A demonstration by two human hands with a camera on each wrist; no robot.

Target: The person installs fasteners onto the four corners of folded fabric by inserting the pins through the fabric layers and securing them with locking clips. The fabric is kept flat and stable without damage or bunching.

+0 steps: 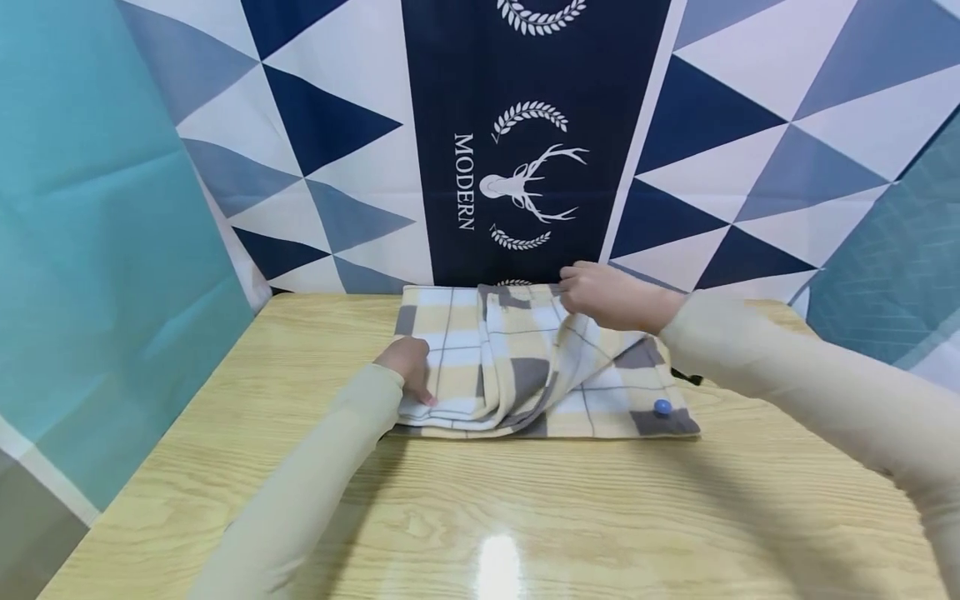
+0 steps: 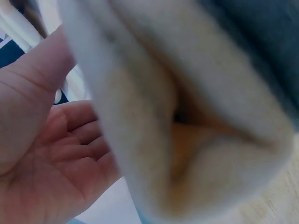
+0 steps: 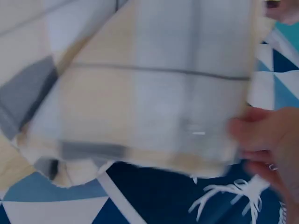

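Note:
A plaid fleece cloth (image 1: pixel 453 367) in cream, white and grey lies in layers on the table, rumpled through its middle. My left hand (image 1: pixel 406 363) is at its left edge, thumb and fingers about the folded layers. In the left wrist view a thick fold hides the fingertips of the left hand (image 2: pixel 70 163). My right hand (image 1: pixel 611 296) pinches the cloth's raised far edge between thumb and fingers. The right wrist view has this hand (image 3: pixel 266 140) at a corner of the lifted layer. A round blue button-like piece (image 1: pixel 662 407) sits on the near right corner.
The wooden table (image 1: pixel 450 508) extends in front of and beside the cloth. Behind it hangs a patterned curtain (image 1: pixel 345 125) with triangles and a deer head. A dark cord-like piece (image 1: pixel 688 378) sticks out at the cloth's right edge. A teal panel (image 1: pixel 97 233) stands at the left.

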